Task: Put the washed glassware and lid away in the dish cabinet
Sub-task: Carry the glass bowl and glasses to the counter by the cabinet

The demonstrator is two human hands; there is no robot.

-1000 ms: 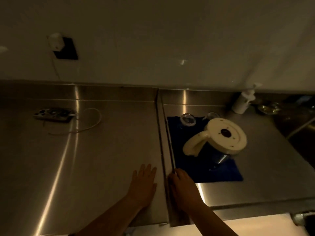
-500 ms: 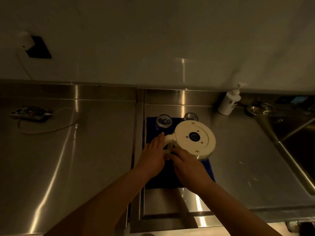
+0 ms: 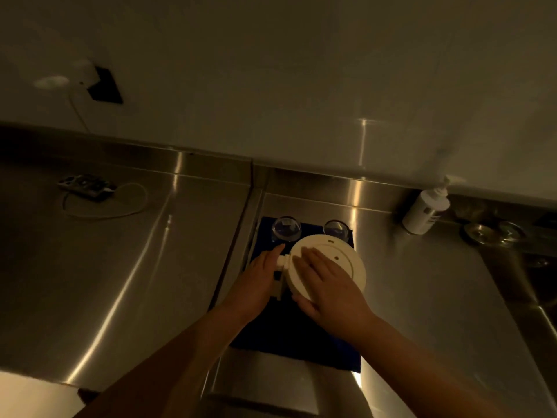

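Left hand (image 3: pixel 259 279) is wrapped at the cream handle (image 3: pixel 281 268) of the inverted jug (image 3: pixel 340 260) on the blue mat (image 3: pixel 301 342); exact grip cannot be told. Right hand (image 3: pixel 328 285) is laid flat on the base, thumb at the rim. Likely light, rigid, slick; support is best taken at handle and base. Two glasses (image 3: pixel 286 229) behind: fragile.

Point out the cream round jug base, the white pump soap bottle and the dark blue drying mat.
cream round jug base (image 3: pixel 346 260), head view, bare top face.
white pump soap bottle (image 3: pixel 425 211), head view, body.
dark blue drying mat (image 3: pixel 301 336), head view, near part.
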